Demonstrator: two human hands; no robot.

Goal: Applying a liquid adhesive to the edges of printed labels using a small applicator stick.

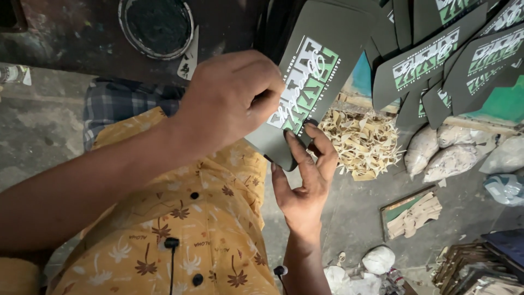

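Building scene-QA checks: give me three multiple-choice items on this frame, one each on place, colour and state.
1. Where is the pile of pale scraps? A: right of the right hand. B: on the shirt. C: in the round tin.
2. What colour is the print on the held dark sheet? A: red. B: green and white. C: blue.
3. The left hand is: A: flat open. B: closed on the dark sheet. C: empty.

A: the pile lies beside that hand. B: both colours show. B: its fingers curl over the dark sheet.
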